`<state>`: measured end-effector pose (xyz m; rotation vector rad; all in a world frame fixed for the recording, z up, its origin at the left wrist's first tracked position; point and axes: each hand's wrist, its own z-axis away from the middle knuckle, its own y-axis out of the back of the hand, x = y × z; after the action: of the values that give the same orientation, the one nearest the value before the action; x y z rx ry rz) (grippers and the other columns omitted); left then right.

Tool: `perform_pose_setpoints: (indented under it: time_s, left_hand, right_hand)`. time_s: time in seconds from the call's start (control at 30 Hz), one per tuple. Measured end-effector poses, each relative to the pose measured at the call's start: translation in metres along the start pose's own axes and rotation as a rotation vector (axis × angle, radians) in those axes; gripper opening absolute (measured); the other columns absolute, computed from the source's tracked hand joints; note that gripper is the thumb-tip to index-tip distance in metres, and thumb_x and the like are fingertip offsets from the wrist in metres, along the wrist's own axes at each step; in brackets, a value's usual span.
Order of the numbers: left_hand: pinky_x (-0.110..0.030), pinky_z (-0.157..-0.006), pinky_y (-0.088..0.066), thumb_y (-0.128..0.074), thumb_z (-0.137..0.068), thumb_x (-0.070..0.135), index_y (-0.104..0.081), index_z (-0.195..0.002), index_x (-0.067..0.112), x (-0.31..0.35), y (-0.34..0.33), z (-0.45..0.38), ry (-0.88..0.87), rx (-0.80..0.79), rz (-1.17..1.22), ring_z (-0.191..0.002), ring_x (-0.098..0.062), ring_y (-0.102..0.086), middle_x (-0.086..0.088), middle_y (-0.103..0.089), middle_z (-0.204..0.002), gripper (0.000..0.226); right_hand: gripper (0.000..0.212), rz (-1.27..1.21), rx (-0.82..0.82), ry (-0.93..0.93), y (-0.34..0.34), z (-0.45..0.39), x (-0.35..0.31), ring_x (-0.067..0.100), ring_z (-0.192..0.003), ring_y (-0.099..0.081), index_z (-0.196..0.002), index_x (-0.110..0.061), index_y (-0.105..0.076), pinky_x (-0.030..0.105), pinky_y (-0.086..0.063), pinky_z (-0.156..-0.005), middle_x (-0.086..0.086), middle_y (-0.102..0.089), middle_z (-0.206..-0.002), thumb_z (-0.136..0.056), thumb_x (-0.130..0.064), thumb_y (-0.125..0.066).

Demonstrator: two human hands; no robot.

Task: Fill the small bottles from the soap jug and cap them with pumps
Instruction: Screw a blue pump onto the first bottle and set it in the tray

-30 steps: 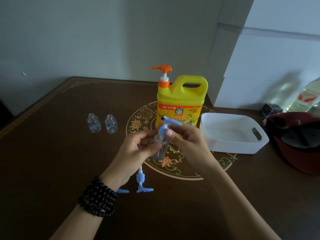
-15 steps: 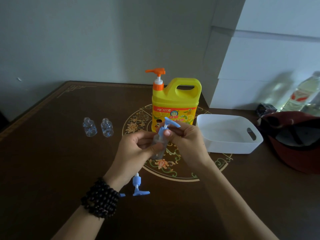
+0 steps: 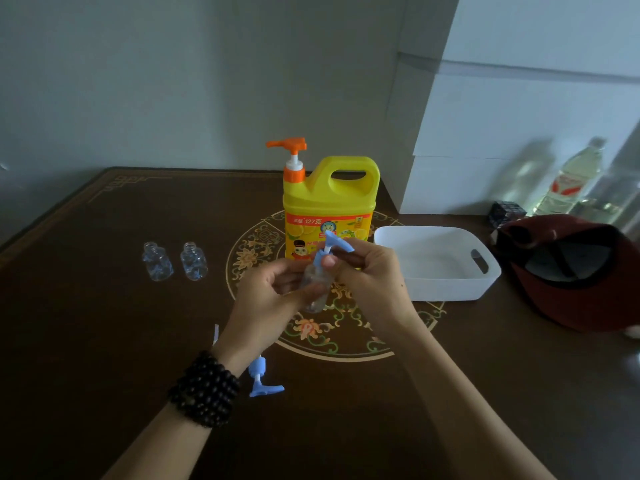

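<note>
- Centrally, the left hand (image 3: 266,299) gripped a small clear bottle (image 3: 316,287) above the table (image 3: 104,341).
- The right hand (image 3: 370,275) pinched its blue pump (image 3: 332,245) at the collar.

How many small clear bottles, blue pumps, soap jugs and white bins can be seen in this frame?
Small clear bottles: 3, two on the table, one held in the left hand
Blue pumps: 3
Soap jug: 1
White bin: 1
Total: 8
</note>
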<state>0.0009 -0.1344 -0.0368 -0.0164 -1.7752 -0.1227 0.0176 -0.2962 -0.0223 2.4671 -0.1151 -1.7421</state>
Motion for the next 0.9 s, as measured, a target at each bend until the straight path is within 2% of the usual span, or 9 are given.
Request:
perform_pose_setpoints:
  time_s: [0.13, 0.23, 0.3, 0.37, 0.43, 0.57, 0.63, 0.73, 0.9]
  left_hand:
    - [-0.019, -0.072, -0.058, -0.074, -0.071, 0.019, -0.071, -0.108, 0.019, 0.007, -0.004, -0.015, 0.06, -0.207, 0.121, -0.094, -0.011, -0.077, 0.004, -0.081, -0.098, 0.037]
    - [-0.027, -0.08, -0.06, -0.071, -0.078, 0.016, -0.07, -0.115, 0.017, 0.007, -0.015, -0.032, 0.066, -0.313, 0.165, -0.101, -0.015, -0.075, -0.001, -0.08, -0.106, 0.037]
    - [-0.033, -0.088, -0.06, -0.071, -0.085, 0.013, -0.07, -0.116, 0.02, 0.007, -0.026, -0.044, 0.056, -0.311, 0.141, -0.109, -0.02, -0.073, -0.004, -0.078, -0.114, 0.032]
    - [-0.032, -0.088, -0.059, -0.069, -0.092, 0.012, -0.069, -0.118, 0.024, 0.007, -0.034, -0.056, 0.044, -0.278, 0.094, -0.114, -0.021, -0.071, -0.001, -0.076, -0.118, 0.029]
    - [-0.031, -0.084, -0.06, -0.068, -0.093, 0.014, -0.068, -0.123, 0.019, 0.011, -0.039, -0.066, 0.013, -0.251, 0.063, -0.114, -0.022, -0.071, 0.0, -0.076, -0.116, 0.029]
    - [-0.025, -0.078, -0.061, -0.068, -0.094, 0.011, -0.069, -0.123, 0.014, 0.021, -0.043, -0.079, -0.034, -0.227, 0.061, -0.11, -0.022, -0.071, -0.003, -0.077, -0.115, 0.029]
    - [-0.022, -0.077, -0.06, -0.068, -0.094, 0.01, -0.069, -0.121, 0.013, 0.023, -0.043, -0.082, -0.051, -0.234, 0.06, -0.109, -0.02, -0.072, -0.004, -0.076, -0.115, 0.027]
    - [-0.024, -0.073, -0.061, -0.067, -0.094, 0.008, -0.069, -0.119, 0.012, 0.022, -0.042, -0.084, -0.045, -0.246, 0.082, -0.104, -0.017, -0.073, -0.004, -0.077, -0.111, 0.025]
    - [-0.03, -0.074, -0.06, -0.066, -0.095, 0.008, -0.069, -0.119, 0.013, 0.018, -0.039, -0.087, -0.064, -0.278, 0.068, -0.098, -0.011, -0.073, -0.003, -0.077, -0.109, 0.024]
  right_hand:
    - [0.014, 0.112, -0.067, 0.024, 0.026, -0.005, -0.011, 0.013, -0.083, -0.069, -0.099, -0.012, -0.074, 0.024, -0.053, -0.071, -0.003, -0.074, -0.086, -0.085, -0.015, -0.075]
    - [0.014, 0.145, -0.045, 0.041, 0.043, -0.008, -0.018, 0.013, -0.08, -0.069, -0.097, -0.011, -0.072, 0.024, -0.052, -0.069, -0.002, -0.074, -0.085, -0.085, -0.015, -0.076]
    - [0.011, 0.208, 0.038, 0.061, 0.052, -0.011, -0.02, 0.018, -0.078, -0.069, -0.094, -0.01, -0.072, 0.03, -0.055, -0.068, 0.001, -0.073, -0.083, -0.085, -0.014, -0.076]
    - [0.01, 0.307, 0.159, 0.052, 0.059, -0.018, -0.018, 0.016, -0.072, -0.066, -0.087, -0.013, -0.072, 0.034, -0.051, -0.067, -0.002, -0.071, -0.076, -0.083, -0.02, -0.078]
    - [0.012, 0.412, 0.274, 0.009, 0.069, -0.027, -0.016, 0.01, -0.067, -0.061, -0.08, -0.02, -0.069, 0.03, -0.048, -0.065, -0.006, -0.067, -0.071, -0.081, -0.025, -0.079]
    - [0.016, 0.579, 0.415, -0.074, 0.084, -0.051, -0.007, 0.005, -0.065, -0.057, -0.076, -0.029, -0.064, 0.012, -0.039, -0.058, -0.013, -0.062, -0.068, -0.08, -0.029, -0.08]
    - [0.016, 0.61, 0.453, -0.098, 0.088, -0.067, 0.007, 0.009, -0.065, -0.055, -0.074, -0.025, -0.064, 0.012, -0.036, -0.055, -0.009, -0.062, -0.067, -0.08, -0.027, -0.079]
    - [0.014, 0.666, 0.487, -0.159, 0.092, -0.088, 0.033, 0.019, -0.073, -0.059, -0.081, -0.011, -0.071, 0.02, -0.037, -0.056, 0.002, -0.066, -0.072, -0.081, -0.023, -0.078]
    - [0.014, 0.711, 0.43, -0.24, 0.093, -0.101, 0.057, 0.012, -0.056, -0.048, -0.082, -0.005, -0.071, 0.008, -0.037, -0.044, 0.002, -0.06, -0.067, -0.082, -0.017, -0.077]
